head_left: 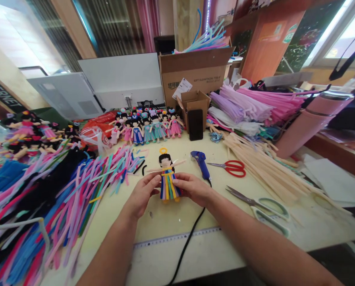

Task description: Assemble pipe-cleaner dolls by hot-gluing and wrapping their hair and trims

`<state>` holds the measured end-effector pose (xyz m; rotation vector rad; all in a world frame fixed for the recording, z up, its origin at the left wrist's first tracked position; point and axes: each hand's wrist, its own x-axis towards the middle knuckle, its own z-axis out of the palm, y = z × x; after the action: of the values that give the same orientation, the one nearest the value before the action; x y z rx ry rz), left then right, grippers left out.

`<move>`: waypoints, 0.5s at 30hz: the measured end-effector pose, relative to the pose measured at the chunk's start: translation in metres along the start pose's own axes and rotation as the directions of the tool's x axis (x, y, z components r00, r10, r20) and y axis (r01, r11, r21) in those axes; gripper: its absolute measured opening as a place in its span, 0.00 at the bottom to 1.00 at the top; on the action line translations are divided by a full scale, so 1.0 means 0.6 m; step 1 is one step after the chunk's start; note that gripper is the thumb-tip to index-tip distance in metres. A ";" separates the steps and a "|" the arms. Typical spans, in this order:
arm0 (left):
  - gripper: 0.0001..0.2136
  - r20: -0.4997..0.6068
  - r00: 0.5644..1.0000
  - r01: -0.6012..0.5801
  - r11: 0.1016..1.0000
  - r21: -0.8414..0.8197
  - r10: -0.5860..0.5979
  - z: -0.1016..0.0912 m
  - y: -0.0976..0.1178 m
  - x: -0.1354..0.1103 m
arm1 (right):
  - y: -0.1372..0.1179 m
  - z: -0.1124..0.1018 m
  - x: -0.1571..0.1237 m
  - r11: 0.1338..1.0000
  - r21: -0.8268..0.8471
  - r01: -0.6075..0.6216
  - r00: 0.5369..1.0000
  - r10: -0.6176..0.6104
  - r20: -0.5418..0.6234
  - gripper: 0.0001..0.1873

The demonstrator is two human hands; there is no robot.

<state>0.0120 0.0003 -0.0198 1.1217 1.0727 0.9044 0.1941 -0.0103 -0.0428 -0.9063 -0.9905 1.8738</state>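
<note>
Between my two hands is a small pipe-cleaner doll (168, 184) with black hair, a blue, yellow and green striped skirt and yellow feet. My left hand (144, 192) pinches the skirt's left side near the waist. On the other side, my right hand (193, 186) grips the skirt, its thumb lying on the front. The doll's thin pale arms stick out sideways. Just above its head lies a yellow ring (163, 151). A blue hot glue gun (201, 165) rests to the right, its black cord running under my right forearm.
Red-handled scissors (235, 168) and green-and-white scissors (271, 212) lie at right. A measuring tape (177, 237) crosses the table's front. Cut pipe cleaners (76, 198) heap at left, beige ones (261, 167) at right. Finished dolls (147, 127), a phone (195, 125) and a pink bottle (311, 123) stand behind.
</note>
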 end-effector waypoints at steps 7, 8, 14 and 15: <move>0.23 -0.011 0.999 -0.036 0.999 -0.019 0.036 0.004 -0.002 -0.005 | -0.001 0.002 -0.001 0.999 0.027 0.020 1.000 -0.019 -0.024 0.25; 0.24 -0.008 0.999 -0.042 0.999 -0.019 0.042 0.004 -0.003 -0.006 | 0.000 0.003 0.000 0.999 0.028 0.023 0.999 -0.022 -0.031 0.25; 0.25 0.032 0.996 -0.082 0.996 -0.030 0.083 0.004 -0.007 -0.007 | 0.001 0.006 -0.001 0.998 0.050 0.030 0.999 -0.029 -0.031 0.22; 0.24 0.038 0.995 -0.088 0.996 -0.036 0.089 0.005 -0.008 -0.007 | 0.000 0.007 -0.002 0.998 0.054 0.028 0.999 -0.026 -0.035 0.22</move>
<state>0.0139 -0.0055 -0.0232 1.1616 0.9785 0.9627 0.1908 -0.0125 -0.0405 -0.8853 -0.9225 1.8480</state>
